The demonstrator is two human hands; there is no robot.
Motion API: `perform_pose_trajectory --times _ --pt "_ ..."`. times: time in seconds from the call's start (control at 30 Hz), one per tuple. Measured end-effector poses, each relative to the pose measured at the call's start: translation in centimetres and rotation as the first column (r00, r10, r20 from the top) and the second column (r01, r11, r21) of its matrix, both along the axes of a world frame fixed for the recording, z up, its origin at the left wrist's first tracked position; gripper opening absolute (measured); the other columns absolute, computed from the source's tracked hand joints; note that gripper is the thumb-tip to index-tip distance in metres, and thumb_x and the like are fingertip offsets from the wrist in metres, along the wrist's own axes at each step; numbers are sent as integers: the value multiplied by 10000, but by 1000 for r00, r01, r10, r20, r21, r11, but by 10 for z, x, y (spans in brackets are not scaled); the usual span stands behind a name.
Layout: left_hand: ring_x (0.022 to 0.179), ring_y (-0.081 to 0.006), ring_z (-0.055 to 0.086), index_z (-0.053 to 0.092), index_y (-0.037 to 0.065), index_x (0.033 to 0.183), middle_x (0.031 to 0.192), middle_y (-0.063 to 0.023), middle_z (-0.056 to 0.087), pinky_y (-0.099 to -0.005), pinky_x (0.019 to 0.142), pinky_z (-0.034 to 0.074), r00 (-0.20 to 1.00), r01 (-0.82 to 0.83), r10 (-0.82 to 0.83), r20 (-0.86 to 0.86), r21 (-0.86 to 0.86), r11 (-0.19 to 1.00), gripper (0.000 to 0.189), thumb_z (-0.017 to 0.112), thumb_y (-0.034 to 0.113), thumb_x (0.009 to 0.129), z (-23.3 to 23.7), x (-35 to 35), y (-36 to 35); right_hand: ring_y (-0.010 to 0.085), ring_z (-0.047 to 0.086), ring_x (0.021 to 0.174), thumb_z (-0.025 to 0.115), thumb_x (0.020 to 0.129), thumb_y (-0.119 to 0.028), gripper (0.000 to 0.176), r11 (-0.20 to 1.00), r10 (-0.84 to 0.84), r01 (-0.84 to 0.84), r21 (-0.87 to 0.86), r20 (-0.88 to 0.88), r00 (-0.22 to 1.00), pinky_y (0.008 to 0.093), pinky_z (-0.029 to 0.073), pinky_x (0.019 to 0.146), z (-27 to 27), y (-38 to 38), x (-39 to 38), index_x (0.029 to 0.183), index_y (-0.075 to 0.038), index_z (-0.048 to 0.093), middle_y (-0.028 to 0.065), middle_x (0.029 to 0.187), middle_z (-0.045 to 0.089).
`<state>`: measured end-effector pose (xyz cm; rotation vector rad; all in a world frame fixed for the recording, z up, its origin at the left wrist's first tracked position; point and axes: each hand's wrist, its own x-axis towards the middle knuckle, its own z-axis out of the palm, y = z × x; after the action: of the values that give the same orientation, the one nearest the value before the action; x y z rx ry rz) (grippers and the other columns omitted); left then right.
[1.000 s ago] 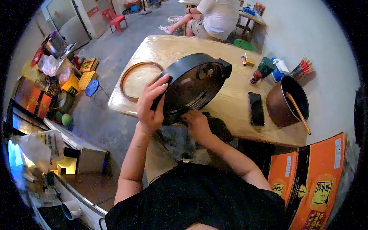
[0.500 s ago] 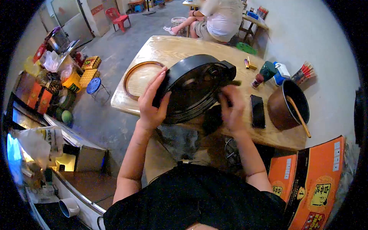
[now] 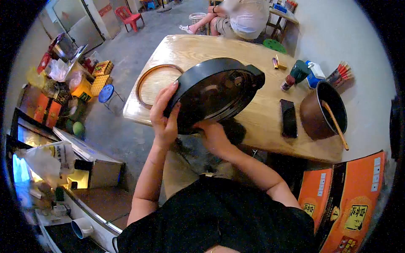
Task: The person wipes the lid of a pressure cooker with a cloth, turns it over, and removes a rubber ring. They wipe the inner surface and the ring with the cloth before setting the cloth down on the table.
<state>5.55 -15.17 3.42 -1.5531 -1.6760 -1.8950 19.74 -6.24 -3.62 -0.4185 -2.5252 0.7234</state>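
A round black cooker lid (image 3: 211,90) is tilted up over the near side of the wooden table, its dark inner face and ringed rim towards me. My left hand (image 3: 165,114) grips its left edge, thumb on the inner side and fingers over the outside. At the lower rim is my right hand (image 3: 214,135), its fingers bent in against the lid. Whatever those fingers hold is hidden. Behind the lid a brown ring-shaped wooden tray (image 3: 142,80) lies on the table (image 3: 190,48).
To the right are a phone (image 3: 288,119), a brown pot (image 3: 313,114) with a wooden spoon (image 3: 335,125), a small spice jar (image 3: 288,82) and a blue-white carton (image 3: 314,75). Orange boxes (image 3: 356,198) stand near my right side. A person (image 3: 249,19) sits beyond the table.
My right hand has moved left and down, from the lid's right side to its lower rim. The left hand keeps its hold. The camera view has shifted slightly.
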Motion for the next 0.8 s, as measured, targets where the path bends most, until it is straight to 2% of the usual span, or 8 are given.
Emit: perform_pose_trajectory --times 0.3,0.37,0.4,0.5,0.6,0.63,0.7,0.8 --pt "1246 -293 524 579 -47 1261 1281 -179 594 -388 1075 369 998 6 -9 58 66 998 424 642 133 882 -19 -12 -2 288 651 928 617 864 -97 242 658 71 -267 -705 -294 953 396 505 883 26 -9 -41 1092 -25 655 114 992 698" --pt "1239 -295 529 577 -52 1260 1279 -180 595 -394 1070 375 999 27 -30 36 85 996 478 674 249 901 -20 -11 -2 197 618 963 610 929 -137 203 -254 -345 -555 -792 -462 817 339 486 908 38 -6 -42 1105 -43 644 41 1019 680" --pt "1234 -297 533 578 -55 1258 1276 -182 597 -397 1064 381 998 12 -18 54 96 995 566 666 370 894 -20 -10 -2 197 618 963 610 929 -137 203 -262 -349 -556 -788 -460 817 339 486 908 46 -1 -37 1105 -43 644 41 1019 680" --pt "1228 -300 537 580 -59 1254 1270 -186 600 -398 1056 387 998 -9 3 67 92 996 692 636 525 888 -22 -12 -2 177 590 995 597 961 -162 175 -19 -564 -662 -750 -538 626 308 459 925 51 27 -13 1097 -60 641 30 1038 663" --pt "1222 -300 541 585 -61 1249 1264 -186 604 -395 1052 390 998 -33 28 59 83 996 730 611 571 885 -23 -15 1 168 608 940 561 985 -173 211 424 -362 -359 -831 -519 774 282 458 893 26 32 -1 1130 -39 638 75 1015 671" --pt "1219 -301 544 587 -61 1247 1261 -185 606 -393 1049 392 998 -38 33 51 91 995 740 609 582 882 -23 -14 2 168 608 940 561 985 -173 211 423 -364 -358 -832 -518 774 282 458 893 31 22 0 1130 -39 638 75 1015 671" --pt "1214 -299 547 587 -63 1247 1260 -188 606 -391 1046 395 998 -51 47 49 84 995 755 600 597 880 -20 -11 2 209 632 952 557 979 -154 251 750 -452 -43 -659 -560 694 306 471 915 41 -2 -11 1185 -27 624 131 1023 676" --pt "1208 -293 552 585 -67 1249 1262 -194 603 -388 1039 402 998 -46 42 46 92 995 784 579 624 879 -15 -7 2 298 637 1010 554 937 -87 300 884 -189 -108 -455 -559 807 360 481 948 33 -26 -25 1225 -27 612 171 1049 672"
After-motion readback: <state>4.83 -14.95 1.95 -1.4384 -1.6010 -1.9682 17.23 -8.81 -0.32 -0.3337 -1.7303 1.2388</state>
